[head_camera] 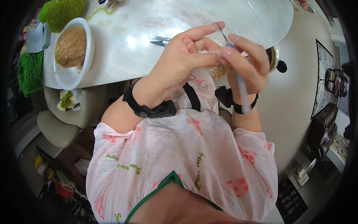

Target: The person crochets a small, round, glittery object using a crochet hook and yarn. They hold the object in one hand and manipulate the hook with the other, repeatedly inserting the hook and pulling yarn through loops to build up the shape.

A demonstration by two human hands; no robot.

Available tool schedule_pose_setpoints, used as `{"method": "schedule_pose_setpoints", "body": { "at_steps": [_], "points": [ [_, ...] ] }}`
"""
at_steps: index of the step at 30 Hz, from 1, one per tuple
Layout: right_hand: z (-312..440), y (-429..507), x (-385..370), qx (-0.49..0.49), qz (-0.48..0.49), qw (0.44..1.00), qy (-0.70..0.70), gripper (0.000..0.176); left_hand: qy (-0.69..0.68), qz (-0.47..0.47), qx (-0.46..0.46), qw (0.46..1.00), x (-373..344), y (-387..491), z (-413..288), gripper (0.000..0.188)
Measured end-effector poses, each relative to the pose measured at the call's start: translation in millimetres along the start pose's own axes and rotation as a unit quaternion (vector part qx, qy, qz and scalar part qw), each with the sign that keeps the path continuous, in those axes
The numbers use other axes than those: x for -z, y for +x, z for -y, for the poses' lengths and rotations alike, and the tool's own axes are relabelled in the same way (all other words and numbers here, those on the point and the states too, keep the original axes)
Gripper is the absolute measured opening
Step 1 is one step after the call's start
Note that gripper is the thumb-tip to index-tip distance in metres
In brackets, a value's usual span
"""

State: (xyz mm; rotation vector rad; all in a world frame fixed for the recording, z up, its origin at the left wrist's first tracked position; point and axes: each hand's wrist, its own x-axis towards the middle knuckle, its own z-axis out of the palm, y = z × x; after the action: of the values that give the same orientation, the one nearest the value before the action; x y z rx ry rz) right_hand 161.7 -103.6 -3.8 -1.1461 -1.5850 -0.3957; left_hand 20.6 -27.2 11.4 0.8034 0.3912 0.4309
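My left hand point(181, 53) pinches a small piece of pale, glittery crochet work point(207, 51) between thumb and fingers, its index finger stretched out. A crochet hook with a translucent blue-grey handle point(242, 88) is held in my right hand point(250, 63), blurred. The hook's metal shaft point(222, 33) reaches up to the left index fingertip. Both hands meet above the table's near edge, so part of the crochet work is hidden by fingers. Below them shows some gold glittery yarn point(218, 72). Thread snips point(160, 42) lie on the table behind my left hand, partly covered by it.
A white bowl point(90, 50) holding a tan yarn ball point(71, 47) stands at the left of the marble-look table point(123, 61). Lime yarn point(64, 14) and green yarn point(30, 71) are beside it. A beige chair point(60, 130) is at the lower left.
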Motion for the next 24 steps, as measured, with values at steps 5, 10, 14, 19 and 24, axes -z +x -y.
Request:
{"method": "schedule_pose_setpoints", "body": {
  "at_steps": [5,10,14,19,24],
  "points": [
    [-9.0,2.4,7.1,-0.284,-0.124,0.862,0.402,0.02,-0.067,0.088,0.056,0.992,16.2,3.4,-13.6,0.057],
    [-1.6,5.0,7.1,-0.44,-0.129,0.705,0.541,0.027,0.03,0.088,0.031,0.995,12.2,2.1,-19.9,0.058],
    [7.3,8.1,3.9,-0.193,-0.051,0.966,0.161,0.012,0.094,0.014,-0.047,0.994,3.0,1.1,-13.5,0.06],
    [4.8,6.6,6.0,-0.115,0.005,0.989,0.093,0.017,0.006,-0.003,0.023,1.0,3.0,4.5,-8.4,0.062],
    [-2.3,-0.8,-4.9,-0.401,-0.074,0.785,0.466,0.022,0.005,0.038,0.019,0.999,10.1,2.2,-20.8,0.059]
  ]
}}
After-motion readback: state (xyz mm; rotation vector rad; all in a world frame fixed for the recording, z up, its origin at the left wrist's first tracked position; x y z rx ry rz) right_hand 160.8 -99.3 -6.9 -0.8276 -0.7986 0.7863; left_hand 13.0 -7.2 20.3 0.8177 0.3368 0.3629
